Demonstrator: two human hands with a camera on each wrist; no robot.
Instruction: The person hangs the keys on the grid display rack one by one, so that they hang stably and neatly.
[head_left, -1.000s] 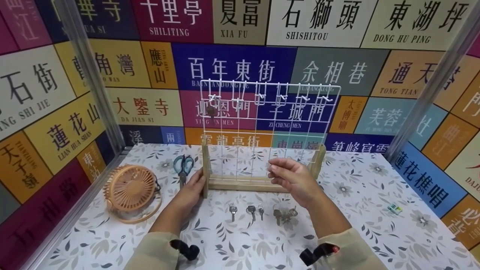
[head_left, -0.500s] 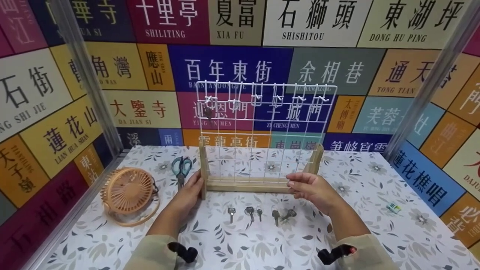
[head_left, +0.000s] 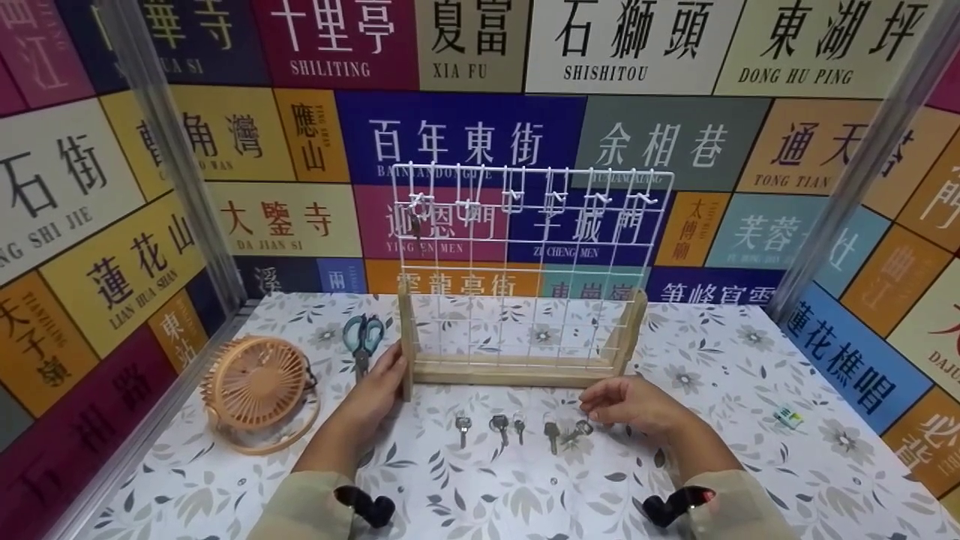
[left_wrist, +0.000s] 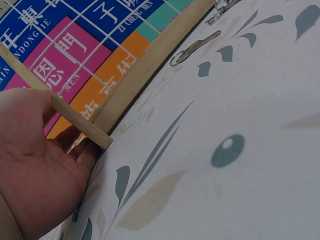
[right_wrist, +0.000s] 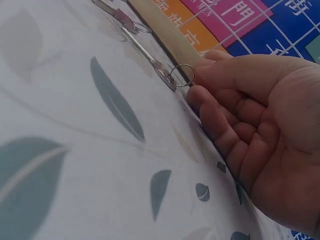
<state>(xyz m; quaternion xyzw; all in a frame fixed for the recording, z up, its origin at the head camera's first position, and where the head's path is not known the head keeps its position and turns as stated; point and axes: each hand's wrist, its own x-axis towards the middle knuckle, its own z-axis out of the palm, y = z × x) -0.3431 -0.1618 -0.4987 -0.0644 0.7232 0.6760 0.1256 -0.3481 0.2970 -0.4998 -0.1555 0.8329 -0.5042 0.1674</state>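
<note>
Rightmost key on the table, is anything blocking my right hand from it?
Nothing visible: the right hand is right at that key, by its ring. Whether they touch, I can't tell.

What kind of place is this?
Maybe a small booth set up for tabletop jobs. Walls covered in big signs stand close around, shiny posts rise near the corners, and a leaf-patterned table sits between.

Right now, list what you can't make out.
Left wrist view: parts of the left hand, behind the wooden post.
Right wrist view: whether the right hand touches the key ring, blurred; tip of the farther key, cut off by the top edge.
Head view: cuts of the hanging key, any print on the small packet, too small.
</note>
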